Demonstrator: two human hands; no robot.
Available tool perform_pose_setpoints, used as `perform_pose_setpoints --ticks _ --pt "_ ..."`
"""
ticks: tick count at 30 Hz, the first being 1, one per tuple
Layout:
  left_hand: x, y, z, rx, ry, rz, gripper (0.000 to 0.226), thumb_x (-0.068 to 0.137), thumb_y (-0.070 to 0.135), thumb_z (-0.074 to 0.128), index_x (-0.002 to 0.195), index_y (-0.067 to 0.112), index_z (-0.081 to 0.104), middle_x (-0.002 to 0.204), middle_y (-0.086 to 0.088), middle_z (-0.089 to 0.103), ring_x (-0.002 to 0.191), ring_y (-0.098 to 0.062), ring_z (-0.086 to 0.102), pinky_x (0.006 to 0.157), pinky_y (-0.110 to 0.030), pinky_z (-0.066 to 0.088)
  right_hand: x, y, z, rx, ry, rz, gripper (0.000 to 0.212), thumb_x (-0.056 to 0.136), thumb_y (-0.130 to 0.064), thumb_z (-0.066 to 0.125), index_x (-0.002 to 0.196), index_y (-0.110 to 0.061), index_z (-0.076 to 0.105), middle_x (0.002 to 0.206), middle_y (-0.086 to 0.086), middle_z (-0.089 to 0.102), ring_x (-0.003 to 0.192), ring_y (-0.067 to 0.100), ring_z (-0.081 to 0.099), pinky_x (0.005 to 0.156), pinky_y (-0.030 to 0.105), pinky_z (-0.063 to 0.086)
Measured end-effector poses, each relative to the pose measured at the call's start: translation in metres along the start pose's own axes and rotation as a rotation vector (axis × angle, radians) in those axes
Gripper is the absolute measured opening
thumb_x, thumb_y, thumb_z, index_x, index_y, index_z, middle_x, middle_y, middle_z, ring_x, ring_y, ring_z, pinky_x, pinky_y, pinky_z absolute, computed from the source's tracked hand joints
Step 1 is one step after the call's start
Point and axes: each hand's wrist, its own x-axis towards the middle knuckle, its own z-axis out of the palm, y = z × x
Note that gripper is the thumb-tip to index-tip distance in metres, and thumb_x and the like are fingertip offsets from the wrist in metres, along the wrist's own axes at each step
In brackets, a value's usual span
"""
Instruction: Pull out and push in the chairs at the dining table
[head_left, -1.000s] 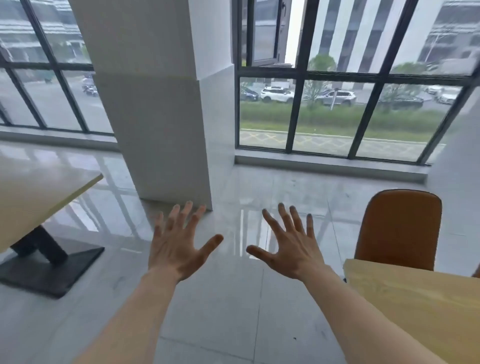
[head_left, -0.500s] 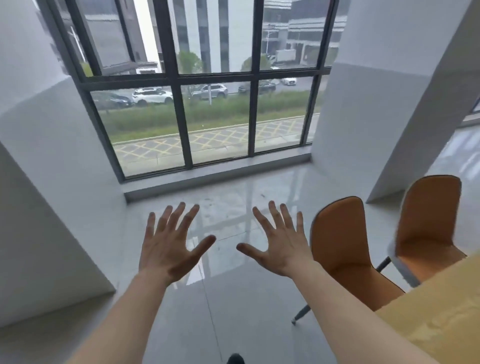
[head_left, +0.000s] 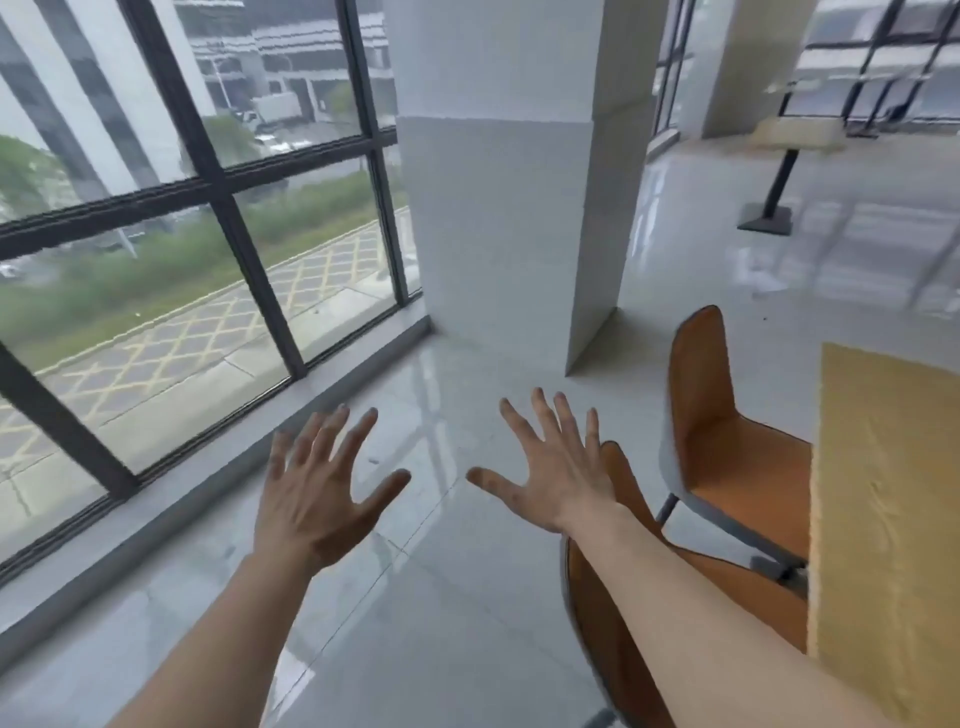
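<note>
Two orange chairs stand tucked against the left side of a light wooden dining table (head_left: 883, 467) at the right edge. The farther chair (head_left: 727, 441) shows its curved back and seat. The nearer chair (head_left: 613, 623) lies partly under my right forearm. My left hand (head_left: 322, 488) is raised over the floor with fingers spread, holding nothing. My right hand (head_left: 550, 467) is also spread and empty, just left of the nearer chair's back and not touching it.
A white pillar (head_left: 509, 208) rises ahead, with a tall black-framed window (head_left: 208, 208) on the left. The glossy tiled floor (head_left: 415, 597) lies between window and chairs. Another table on a black pedestal (head_left: 779, 176) stands far back right.
My view has swung to the right: the window slid left, the pillar came to the middle, and the chairs and table moved closer at the right. Both hands stayed spread and empty.
</note>
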Motion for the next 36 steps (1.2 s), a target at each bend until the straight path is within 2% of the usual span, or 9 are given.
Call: perform_pose_setpoints --ticks 4,9,15,19,25,29,31,33,36 --pt "0.127 0.009 0.051 -0.080 -0.036 0.196 0.089 0.085 0.092 0.016 0.161 0.045 0.012 0.171 0.005 0.019 0.159 -0.020 0.008 0.128 -0.049 -0.006 0.070 0.044 0.003 -0.010 0.050 0.231 0.106 0.079 -0.101 0.015 0.164 -0.043 -0.012 0.175 0.004 -0.021 0.159 0.028 -0.027 0.124 0.062 -0.019" --pt "0.275 0.044 0.104 -0.185 -0.125 0.461 0.091 0.083 0.093 0.014 0.161 0.045 0.012 0.171 0.008 0.016 0.159 -0.017 0.004 0.128 -0.047 -0.007 0.123 0.095 0.001 -0.007 0.100 0.563 0.107 0.078 -0.102 0.012 0.164 -0.044 -0.012 0.175 0.003 -0.020 0.159 0.028 -0.024 0.126 0.062 -0.014" --pt "0.381 0.157 0.147 -0.270 -0.250 0.850 0.091 0.084 0.093 0.012 0.161 0.045 0.012 0.171 0.007 0.015 0.159 -0.019 0.003 0.128 -0.047 -0.008 0.108 0.145 -0.015 0.000 0.172 0.953 0.104 0.081 -0.099 0.013 0.165 -0.042 -0.009 0.176 0.004 -0.017 0.161 0.030 -0.018 0.126 0.062 -0.012" --pt "0.391 0.248 0.176 -0.301 -0.306 1.119 0.088 0.085 0.091 0.009 0.161 0.046 0.008 0.171 0.006 0.015 0.159 -0.019 0.003 0.127 -0.047 -0.011 0.070 0.169 -0.010 0.032 0.216 1.211 0.102 0.083 -0.099 0.017 0.165 -0.043 -0.007 0.176 0.003 -0.013 0.162 0.030 -0.014 0.127 0.062 -0.009" --pt "0.354 0.344 0.226 -0.252 -0.413 1.447 0.089 0.084 0.093 0.006 0.160 0.047 0.002 0.172 0.009 0.009 0.159 -0.018 0.002 0.128 -0.048 -0.009 0.011 0.177 0.026 0.092 0.210 1.542 0.108 0.077 -0.103 0.006 0.164 -0.042 -0.012 0.176 0.005 -0.014 0.162 0.030 -0.014 0.128 0.060 -0.006" --pt "0.326 0.379 0.244 -0.287 -0.498 1.635 0.088 0.085 0.092 0.008 0.161 0.047 0.004 0.171 0.010 0.013 0.158 -0.017 0.006 0.128 -0.047 -0.005 -0.013 0.161 0.046 0.141 0.199 1.753 0.110 0.074 -0.104 0.002 0.164 -0.043 -0.014 0.175 0.003 -0.019 0.161 0.029 -0.018 0.128 0.060 -0.009" --pt "0.314 0.386 0.250 -0.300 -0.531 1.705 0.092 0.083 0.094 0.003 0.161 0.046 0.004 0.171 0.011 0.012 0.158 -0.016 0.005 0.128 -0.048 -0.003 -0.015 0.147 0.055 0.153 0.194 1.830 0.111 0.073 -0.104 0.002 0.164 -0.043 -0.013 0.175 0.003 -0.019 0.161 0.029 -0.018 0.128 0.059 -0.009" --pt "0.304 0.386 0.257 -0.294 -0.554 1.775 0.095 0.079 0.095 -0.004 0.161 0.045 0.000 0.171 0.012 0.008 0.158 -0.014 0.000 0.128 -0.046 -0.005 -0.011 0.134 0.065 0.192 0.206 1.900 0.109 0.075 -0.104 0.006 0.164 -0.043 -0.011 0.175 0.001 -0.019 0.161 0.027 -0.020 0.128 0.058 -0.011" --pt "0.300 0.380 0.277 -0.264 -0.611 1.869 0.094 0.079 0.094 -0.004 0.160 0.045 -0.005 0.172 0.012 0.004 0.158 -0.012 -0.005 0.128 -0.044 -0.009 0.008 0.115 0.086 0.260 0.193 1.983 0.106 0.079 -0.102 0.013 0.165 -0.043 -0.008 0.176 -0.001 -0.018 0.160 0.025 -0.022 0.128 0.057 -0.012"
